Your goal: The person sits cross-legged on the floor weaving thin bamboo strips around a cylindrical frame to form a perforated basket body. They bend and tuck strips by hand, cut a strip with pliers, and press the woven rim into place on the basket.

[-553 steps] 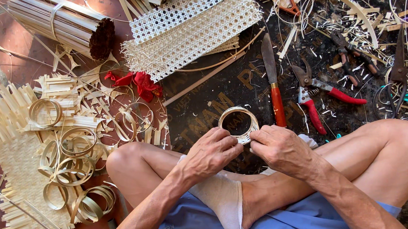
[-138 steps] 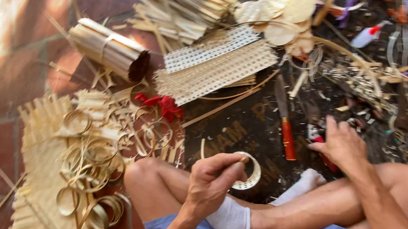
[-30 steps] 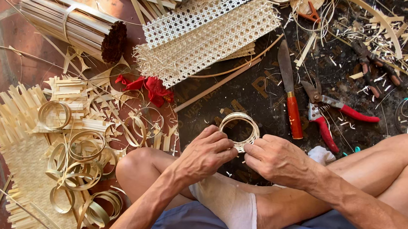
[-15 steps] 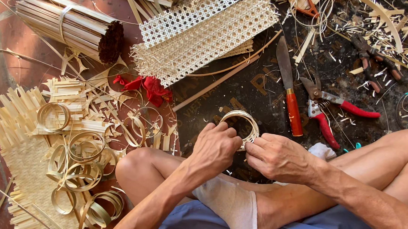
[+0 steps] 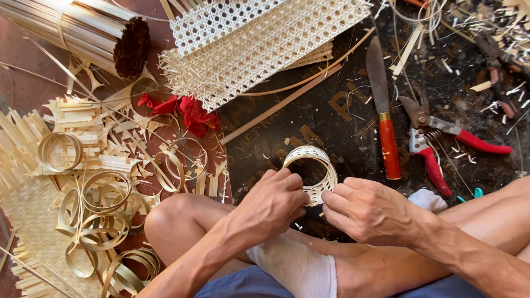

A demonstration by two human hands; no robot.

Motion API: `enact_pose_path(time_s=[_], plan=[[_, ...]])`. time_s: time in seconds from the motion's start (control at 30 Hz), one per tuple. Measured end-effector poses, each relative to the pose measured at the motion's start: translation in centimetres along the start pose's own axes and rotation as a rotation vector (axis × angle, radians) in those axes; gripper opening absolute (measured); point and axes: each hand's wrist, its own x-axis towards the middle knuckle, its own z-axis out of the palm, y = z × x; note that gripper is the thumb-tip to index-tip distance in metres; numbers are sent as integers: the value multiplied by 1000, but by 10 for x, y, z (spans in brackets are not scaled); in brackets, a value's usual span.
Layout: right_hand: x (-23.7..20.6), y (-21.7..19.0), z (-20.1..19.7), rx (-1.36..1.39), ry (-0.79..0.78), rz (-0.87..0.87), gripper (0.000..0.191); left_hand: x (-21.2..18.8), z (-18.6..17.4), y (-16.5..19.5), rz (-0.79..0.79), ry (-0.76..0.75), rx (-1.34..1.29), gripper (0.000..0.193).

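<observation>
A seated person, legs crossed on the floor, pinches a small pale ring of woven cane lattice (image 5: 310, 170) between both hands. The left hand (image 5: 274, 200) is curled nearly closed, its fingertips gripping the ring's near edge; the right hand (image 5: 368, 209) is likewise bent, thumb and forefinger pressing the same edge from the other side, so the two hands almost touch. The ring stands tilted just above the knuckles, over a dark mat (image 5: 340, 117). Beyond the right hand lie a red-handled knife with a broad steel blade (image 5: 382, 116) and red-handled pruning shears (image 5: 440, 138). Beyond the left hand rest rolled sheets of pale open-weave cane webbing (image 5: 265, 38) and a crumpled red cloth (image 5: 184, 110). Well out past the left hand, coiled flat cane strips (image 5: 99, 203) lie scattered near a tied bundle of split cane rods (image 5: 70, 23).
</observation>
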Motion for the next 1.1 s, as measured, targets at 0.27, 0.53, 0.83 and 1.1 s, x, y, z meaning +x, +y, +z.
enact_pose_path(time_s=[0.27, 0.53, 0.83, 1.1], plan=[[17, -14, 14, 44, 72, 251, 33, -15, 4, -18, 192, 158, -64, 16], [25, -16, 18, 180, -138, 517, 23, -16, 1, -27, 238, 110, -145, 16], [21, -6, 23, 414, -598, 751, 16, -17, 3, -28, 252, 134, -172, 17], [26, -2, 22, 451, -861, 803, 11, -16, 0, -26, 241, 141, -174, 18]])
